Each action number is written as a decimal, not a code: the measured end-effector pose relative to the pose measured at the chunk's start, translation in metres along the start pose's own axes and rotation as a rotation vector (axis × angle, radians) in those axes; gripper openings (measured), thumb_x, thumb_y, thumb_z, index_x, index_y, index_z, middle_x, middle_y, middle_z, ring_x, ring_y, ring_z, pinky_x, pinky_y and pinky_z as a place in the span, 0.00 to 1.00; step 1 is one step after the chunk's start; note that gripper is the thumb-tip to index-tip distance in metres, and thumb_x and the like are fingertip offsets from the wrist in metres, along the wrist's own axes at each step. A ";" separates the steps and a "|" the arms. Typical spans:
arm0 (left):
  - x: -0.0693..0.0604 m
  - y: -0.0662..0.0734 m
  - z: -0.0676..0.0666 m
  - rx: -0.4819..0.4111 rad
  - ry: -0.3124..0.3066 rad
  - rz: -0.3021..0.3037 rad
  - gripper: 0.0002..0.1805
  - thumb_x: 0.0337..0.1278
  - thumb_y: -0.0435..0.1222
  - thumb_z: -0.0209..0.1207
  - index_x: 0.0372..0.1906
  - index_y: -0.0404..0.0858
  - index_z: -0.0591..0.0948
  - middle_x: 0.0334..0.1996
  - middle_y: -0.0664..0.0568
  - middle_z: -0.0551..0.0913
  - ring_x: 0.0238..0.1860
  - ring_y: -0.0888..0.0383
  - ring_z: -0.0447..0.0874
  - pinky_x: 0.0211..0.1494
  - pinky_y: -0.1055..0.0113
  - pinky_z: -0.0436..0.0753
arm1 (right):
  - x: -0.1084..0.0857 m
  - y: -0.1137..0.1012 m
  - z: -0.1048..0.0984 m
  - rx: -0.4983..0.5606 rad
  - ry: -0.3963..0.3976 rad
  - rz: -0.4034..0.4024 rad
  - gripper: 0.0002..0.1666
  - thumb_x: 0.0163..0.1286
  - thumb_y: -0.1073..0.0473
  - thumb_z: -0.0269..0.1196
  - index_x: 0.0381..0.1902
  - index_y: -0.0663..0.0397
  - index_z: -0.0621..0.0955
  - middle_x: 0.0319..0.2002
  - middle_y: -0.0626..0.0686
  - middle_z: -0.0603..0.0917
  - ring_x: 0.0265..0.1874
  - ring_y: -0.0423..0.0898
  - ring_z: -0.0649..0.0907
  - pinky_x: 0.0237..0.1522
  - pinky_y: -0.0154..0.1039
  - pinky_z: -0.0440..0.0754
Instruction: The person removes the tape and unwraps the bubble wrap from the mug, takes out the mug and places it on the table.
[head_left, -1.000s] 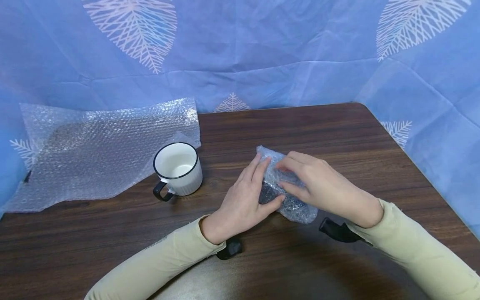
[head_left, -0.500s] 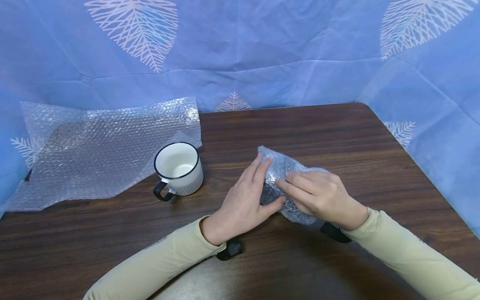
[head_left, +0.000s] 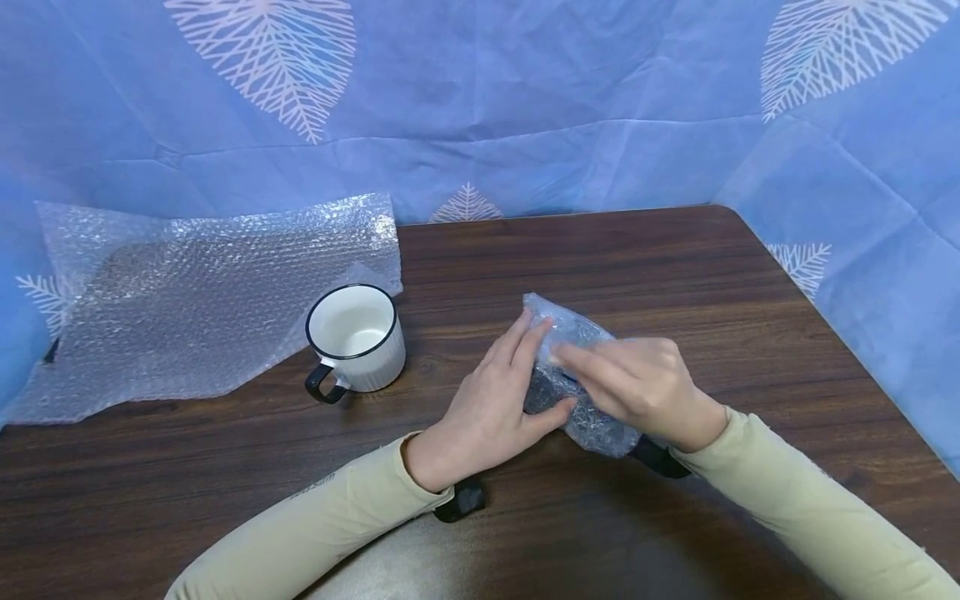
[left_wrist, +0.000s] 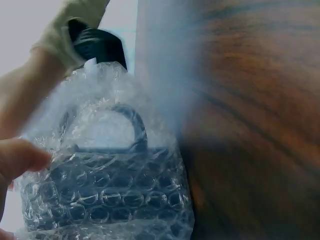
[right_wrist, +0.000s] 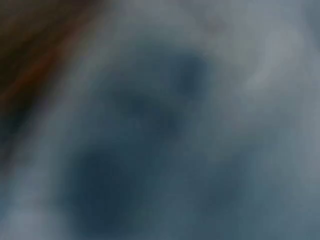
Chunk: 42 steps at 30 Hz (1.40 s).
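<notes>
A bubble-wrapped bundle (head_left: pixel 600 429) lies on the table between the two hands. Through the wrap in the left wrist view, a dark object with a curved handle (left_wrist: pixel 137 127) shows beneath the bubbles (left_wrist: pixel 120 197). The left hand (head_left: pixel 487 408) rests along the bundle's left side, fingers extended and thumb on the wrap. Over the bundle's right side, the right hand (head_left: pixel 645 383) has its fingers curled in and pinches the wrap; its fingertips are partly hidden. The right wrist view is a blur of the wrap.
A white mug (head_left: pixel 367 350) with a black rim and handle stands left of the hands. Behind it a large bubble wrap sheet (head_left: pixel 202 308) spreads over the table's back left. Blue patterned cloth (head_left: pixel 540 108) hangs behind the dark wooden table (head_left: pixel 480 267).
The right hand has gone from loosely spread fingers to a pinch on the wrap, with its wrist shifted left. The bundle and the left hand have moved slightly right.
</notes>
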<state>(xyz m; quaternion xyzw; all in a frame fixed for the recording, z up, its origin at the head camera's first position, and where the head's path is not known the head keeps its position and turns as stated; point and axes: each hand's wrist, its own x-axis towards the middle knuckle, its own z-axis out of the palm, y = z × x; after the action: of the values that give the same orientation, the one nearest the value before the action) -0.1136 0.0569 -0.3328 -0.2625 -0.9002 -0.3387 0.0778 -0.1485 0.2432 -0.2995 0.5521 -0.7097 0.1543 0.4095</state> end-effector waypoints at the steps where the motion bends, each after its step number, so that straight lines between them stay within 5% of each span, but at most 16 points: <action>1: 0.000 0.001 0.000 -0.009 -0.008 0.000 0.44 0.57 0.49 0.63 0.73 0.35 0.57 0.73 0.36 0.56 0.71 0.43 0.61 0.55 0.50 0.79 | 0.003 -0.002 -0.002 0.004 0.002 0.016 0.15 0.75 0.61 0.52 0.37 0.59 0.85 0.20 0.50 0.81 0.09 0.41 0.74 0.12 0.33 0.73; 4: 0.001 0.002 0.000 -0.015 -0.027 -0.003 0.45 0.57 0.50 0.63 0.73 0.36 0.56 0.73 0.37 0.56 0.71 0.44 0.61 0.55 0.51 0.79 | 0.007 -0.006 -0.009 0.062 -0.026 0.133 0.15 0.75 0.57 0.53 0.40 0.59 0.84 0.21 0.50 0.82 0.10 0.39 0.73 0.13 0.32 0.71; 7: 0.000 0.002 -0.001 0.010 -0.015 -0.010 0.46 0.55 0.51 0.64 0.72 0.35 0.58 0.72 0.37 0.58 0.70 0.43 0.63 0.55 0.51 0.80 | 0.004 -0.007 -0.019 0.154 -0.084 0.353 0.19 0.74 0.51 0.53 0.42 0.60 0.84 0.24 0.49 0.84 0.16 0.38 0.78 0.21 0.30 0.77; 10: 0.000 0.002 -0.002 0.046 0.005 -0.009 0.46 0.54 0.51 0.65 0.72 0.35 0.58 0.71 0.36 0.60 0.69 0.43 0.65 0.52 0.52 0.82 | -0.001 -0.006 -0.026 0.253 -0.108 0.572 0.12 0.68 0.55 0.62 0.40 0.58 0.84 0.25 0.46 0.83 0.21 0.34 0.80 0.29 0.26 0.79; 12: 0.001 0.002 -0.003 0.058 0.011 -0.005 0.47 0.54 0.52 0.65 0.72 0.34 0.59 0.70 0.36 0.61 0.68 0.43 0.66 0.51 0.52 0.82 | -0.004 -0.005 -0.028 0.291 -0.166 0.624 0.08 0.62 0.63 0.66 0.40 0.55 0.84 0.30 0.45 0.83 0.24 0.32 0.78 0.32 0.25 0.78; 14: 0.001 0.001 -0.003 0.062 0.010 0.003 0.46 0.54 0.52 0.65 0.72 0.34 0.59 0.70 0.35 0.62 0.68 0.43 0.67 0.50 0.53 0.82 | -0.005 -0.006 -0.029 0.288 -0.225 0.614 0.13 0.56 0.68 0.67 0.41 0.53 0.84 0.36 0.47 0.82 0.27 0.33 0.76 0.32 0.26 0.76; 20: 0.002 -0.002 -0.006 0.036 -0.013 0.003 0.48 0.54 0.53 0.65 0.73 0.36 0.57 0.70 0.37 0.62 0.68 0.43 0.65 0.55 0.51 0.80 | 0.002 -0.003 -0.030 0.185 -0.353 0.536 0.18 0.59 0.59 0.69 0.48 0.55 0.82 0.46 0.53 0.81 0.41 0.46 0.78 0.42 0.42 0.77; 27: 0.001 -0.003 -0.009 0.002 -0.053 -0.014 0.55 0.54 0.55 0.64 0.76 0.36 0.45 0.73 0.40 0.56 0.73 0.48 0.58 0.67 0.52 0.69 | 0.006 0.004 -0.029 0.153 -0.364 0.564 0.27 0.52 0.66 0.72 0.52 0.60 0.79 0.50 0.56 0.79 0.39 0.47 0.81 0.40 0.44 0.82; 32: -0.001 -0.005 -0.010 -0.019 -0.060 -0.030 0.55 0.54 0.55 0.63 0.76 0.37 0.46 0.73 0.40 0.55 0.73 0.48 0.57 0.68 0.50 0.68 | 0.002 0.006 -0.029 0.149 -0.371 0.600 0.29 0.53 0.67 0.72 0.53 0.61 0.77 0.57 0.59 0.73 0.37 0.45 0.82 0.38 0.42 0.83; 37: -0.004 -0.005 -0.014 -0.077 0.027 -0.031 0.50 0.56 0.54 0.62 0.76 0.39 0.50 0.74 0.44 0.55 0.73 0.50 0.56 0.69 0.49 0.65 | -0.002 0.008 -0.031 0.113 -0.296 0.656 0.26 0.53 0.68 0.73 0.50 0.63 0.77 0.58 0.61 0.71 0.34 0.44 0.82 0.36 0.39 0.83; 42: -0.005 -0.003 -0.017 -0.094 0.241 0.048 0.39 0.57 0.48 0.63 0.68 0.36 0.63 0.67 0.45 0.65 0.66 0.52 0.65 0.67 0.55 0.68 | -0.005 0.009 -0.035 0.084 -0.255 0.702 0.20 0.52 0.68 0.73 0.42 0.62 0.78 0.47 0.59 0.75 0.32 0.43 0.81 0.37 0.27 0.78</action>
<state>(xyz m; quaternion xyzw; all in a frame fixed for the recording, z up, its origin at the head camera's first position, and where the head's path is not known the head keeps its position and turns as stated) -0.1113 0.0418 -0.3236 -0.2446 -0.8609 -0.4078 0.1810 -0.1418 0.2728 -0.2798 0.3061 -0.8942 0.2442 0.2170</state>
